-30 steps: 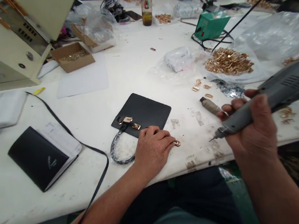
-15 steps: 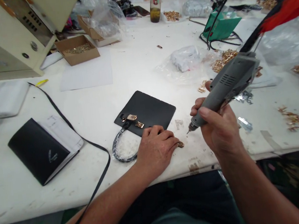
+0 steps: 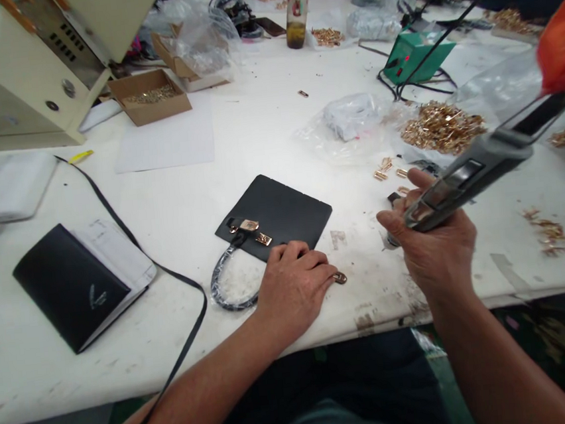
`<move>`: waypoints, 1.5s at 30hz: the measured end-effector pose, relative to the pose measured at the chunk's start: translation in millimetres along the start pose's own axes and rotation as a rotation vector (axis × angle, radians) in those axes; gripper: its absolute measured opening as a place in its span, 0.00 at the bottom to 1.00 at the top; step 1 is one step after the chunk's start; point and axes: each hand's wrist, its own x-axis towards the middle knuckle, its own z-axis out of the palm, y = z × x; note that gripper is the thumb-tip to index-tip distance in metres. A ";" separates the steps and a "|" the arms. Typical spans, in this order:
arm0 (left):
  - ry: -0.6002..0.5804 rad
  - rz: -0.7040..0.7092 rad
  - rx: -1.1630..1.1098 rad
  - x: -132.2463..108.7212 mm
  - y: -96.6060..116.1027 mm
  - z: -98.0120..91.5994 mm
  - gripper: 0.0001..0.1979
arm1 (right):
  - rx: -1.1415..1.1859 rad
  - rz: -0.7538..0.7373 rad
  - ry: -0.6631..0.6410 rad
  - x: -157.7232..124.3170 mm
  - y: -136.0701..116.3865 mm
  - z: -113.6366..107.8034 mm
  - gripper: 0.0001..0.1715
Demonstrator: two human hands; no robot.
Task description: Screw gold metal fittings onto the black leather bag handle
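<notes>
My left hand lies palm down with bent fingers over the near corner of a flat black bag panel. Gold fittings sit at the panel's left side, and a plastic-wrapped handle loops from there to under my hand. A small gold oval fitting pokes out by my fingertips; what lies beneath my palm is hidden. My right hand is closed round a grey electric screwdriver, raised over the table to the right of the panel. The screwdriver's tip is hard to make out.
Gold fittings lie in a heap and a smaller pile on the right. A green power box and a bottle stand farther back. Left are a notebook, a black strap, a cardboard box and a beige machine.
My right hand has moved right with the screwdriver and turned it, its tip swinging away from the small gold fitting. My left hand and the panel stay put.
</notes>
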 end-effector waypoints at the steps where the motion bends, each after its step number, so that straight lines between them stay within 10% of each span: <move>1: 0.004 0.002 -0.002 -0.2 -0.1 0.1 0.08 | 0.022 0.004 0.007 1.3 2.2 -1.5 0.32; 17: -0.018 0.006 0.007 -0.5 -1.4 0.6 0.08 | 0.360 0.093 -0.433 11.0 4.3 -20.4 0.20; 24: -0.003 0.016 0.011 0.2 -1.7 1.7 0.08 | 0.410 -0.023 -0.108 1.8 -12.3 3.8 0.14; 45: -0.025 -0.048 -0.057 -3.8 0.3 -3.9 0.08 | 0.386 0.113 -0.140 -12.2 -21.3 29.5 0.14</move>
